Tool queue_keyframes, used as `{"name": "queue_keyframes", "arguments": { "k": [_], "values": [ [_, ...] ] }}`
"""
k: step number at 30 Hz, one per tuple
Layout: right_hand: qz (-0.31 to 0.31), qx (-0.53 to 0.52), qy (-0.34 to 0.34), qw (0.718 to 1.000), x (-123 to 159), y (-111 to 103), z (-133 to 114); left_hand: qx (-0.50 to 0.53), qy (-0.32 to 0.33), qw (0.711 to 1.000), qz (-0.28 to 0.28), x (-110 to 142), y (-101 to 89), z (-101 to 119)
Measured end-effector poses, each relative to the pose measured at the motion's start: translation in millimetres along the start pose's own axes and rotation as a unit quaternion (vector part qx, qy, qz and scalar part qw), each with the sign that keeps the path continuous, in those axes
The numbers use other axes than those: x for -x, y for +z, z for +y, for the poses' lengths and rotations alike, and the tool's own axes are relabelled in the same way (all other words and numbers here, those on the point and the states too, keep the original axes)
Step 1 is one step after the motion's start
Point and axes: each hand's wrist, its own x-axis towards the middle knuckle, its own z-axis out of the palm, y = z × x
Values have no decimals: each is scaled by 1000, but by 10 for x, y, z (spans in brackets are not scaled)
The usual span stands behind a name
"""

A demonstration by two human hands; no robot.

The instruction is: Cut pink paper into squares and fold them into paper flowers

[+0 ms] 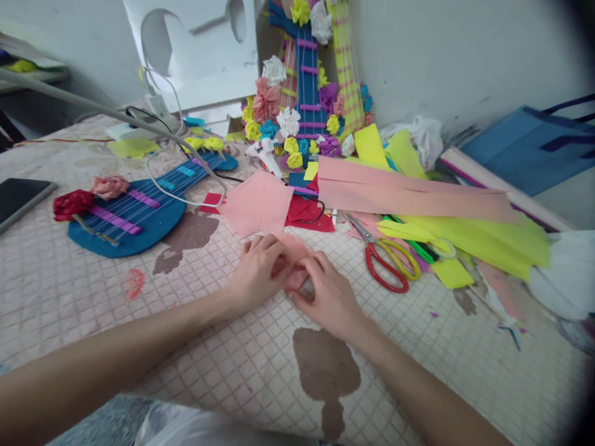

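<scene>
Both hands meet over the middle of the table, working a piece of pink crepe paper [294,246] between the fingertips. My left hand [260,269] pinches its left side, and my right hand [326,291] grips the right side with thumb and fingers. Part of the paper is hidden by the fingers. Just beyond them lies a flat pink paper sheet [258,201], with red paper [310,214] beside it. To the left rests a blue guitar-shaped craft [158,226] with strings, purple strips and paper roses. Scissors [388,285] with red and yellow handles lie right of my right hand.
A long pink paper strip [409,189] and yellow crepe paper [488,238] lie at the right. A white glue gun [266,155] stands near decorated paper guitars [307,80] against the wall. A white cable [160,158] loops over the blue guitar; a phone [21,198] sits far left.
</scene>
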Motion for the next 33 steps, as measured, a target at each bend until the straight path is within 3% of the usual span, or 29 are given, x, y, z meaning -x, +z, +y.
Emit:
{"name": "queue_keyframes", "arguments": {
  "k": [6,12,21,33],
  "values": [
    [5,-13,-7,1000,-4,-5,-2,7,48,998,48,52,-82,47],
    [2,-14,-2,1000,-7,3,0,7,93,996,-3,105,-157,70],
    [28,-65,2,998,1,-15,49,13,54,996,-70,60,-71,-24],
    [79,-37,40,995,-34,-36,219,11,41,996,-76,46,-77,-13]
  ]
}}
